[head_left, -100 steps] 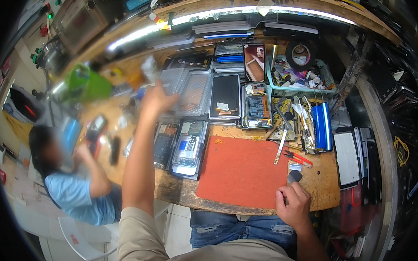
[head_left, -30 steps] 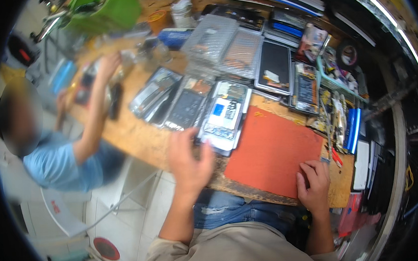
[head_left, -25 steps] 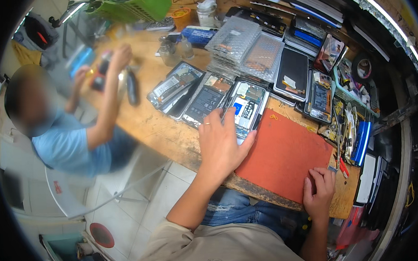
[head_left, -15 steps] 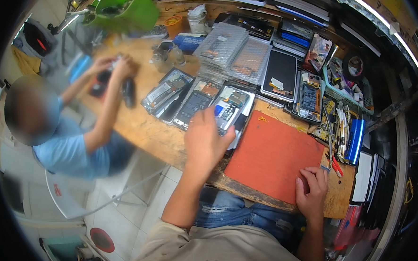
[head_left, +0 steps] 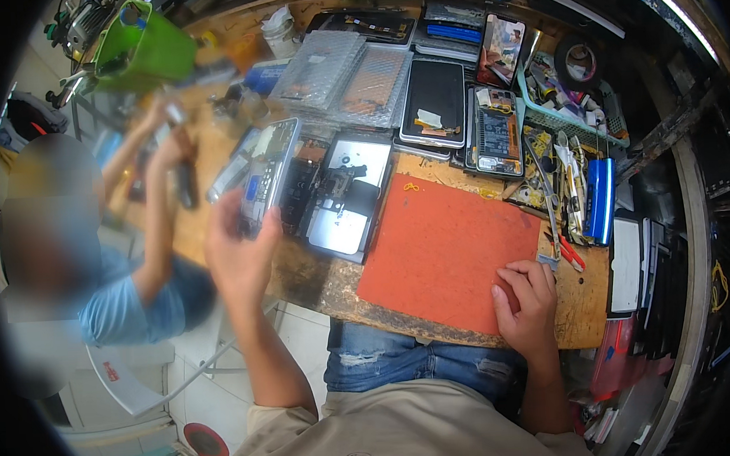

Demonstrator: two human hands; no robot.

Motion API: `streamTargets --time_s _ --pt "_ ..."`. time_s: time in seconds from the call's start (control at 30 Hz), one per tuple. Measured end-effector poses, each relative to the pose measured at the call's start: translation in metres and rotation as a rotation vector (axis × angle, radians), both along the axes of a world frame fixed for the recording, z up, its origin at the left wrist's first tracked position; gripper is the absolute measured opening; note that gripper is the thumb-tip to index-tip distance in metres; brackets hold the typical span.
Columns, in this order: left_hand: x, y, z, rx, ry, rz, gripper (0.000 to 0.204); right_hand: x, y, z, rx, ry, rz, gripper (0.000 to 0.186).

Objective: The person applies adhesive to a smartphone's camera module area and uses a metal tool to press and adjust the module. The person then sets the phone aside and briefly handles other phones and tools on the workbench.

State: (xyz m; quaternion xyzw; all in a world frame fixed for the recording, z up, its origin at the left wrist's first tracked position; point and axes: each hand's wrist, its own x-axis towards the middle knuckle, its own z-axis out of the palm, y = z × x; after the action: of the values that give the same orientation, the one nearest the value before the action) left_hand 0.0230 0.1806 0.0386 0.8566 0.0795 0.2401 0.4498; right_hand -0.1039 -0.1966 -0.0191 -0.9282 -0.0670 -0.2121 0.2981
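Note:
In my left hand [head_left: 242, 247], gripped between thumb and fingers, is an opened phone [head_left: 272, 154] with its inner parts bare. It is raised and tilted above the row of phones at the left of the orange mat [head_left: 441, 257]. Beside it lies a silver phone housing [head_left: 349, 200] with a dark part across its middle. Another opened phone [head_left: 301, 182] with a black battery is partly covered by the held one. My right hand [head_left: 528, 306] rests on the mat's right edge, fingers loosely bent, thumb apart, holding nothing.
Bubble-wrapped panels [head_left: 345, 76] and tablets [head_left: 431, 101] are stacked at the back. Tweezers [head_left: 541, 161], red-handled pliers [head_left: 566, 250], a blue cylinder [head_left: 600, 202] and a basket of small items [head_left: 577, 105] stand right. A co-worker [head_left: 128, 282] works at the left, near a green bin [head_left: 145, 49].
My left hand has lifted the opened phone and carried it left, uncovering the silver housing. My right hand stays on the mat's edge. The view has shifted a little.

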Motion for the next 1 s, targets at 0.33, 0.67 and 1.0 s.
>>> streamTargets --time_s 0.33,0.67,1.0 --pt "-0.009 -0.067 -0.03 0.357 0.019 -0.01 0.055 0.001 0.0 0.001 -0.012 -0.026 0.004 0.025" --pt "-0.015 -0.09 -0.039 0.569 0.045 -0.113 0.077 0.0 0.001 0.003 0.003 0.011 -0.01 0.026" --pt "-0.004 -0.086 -0.047 0.515 0.081 -0.129 0.083 0.0 -0.001 0.004 0.025 0.013 0.009 0.026"
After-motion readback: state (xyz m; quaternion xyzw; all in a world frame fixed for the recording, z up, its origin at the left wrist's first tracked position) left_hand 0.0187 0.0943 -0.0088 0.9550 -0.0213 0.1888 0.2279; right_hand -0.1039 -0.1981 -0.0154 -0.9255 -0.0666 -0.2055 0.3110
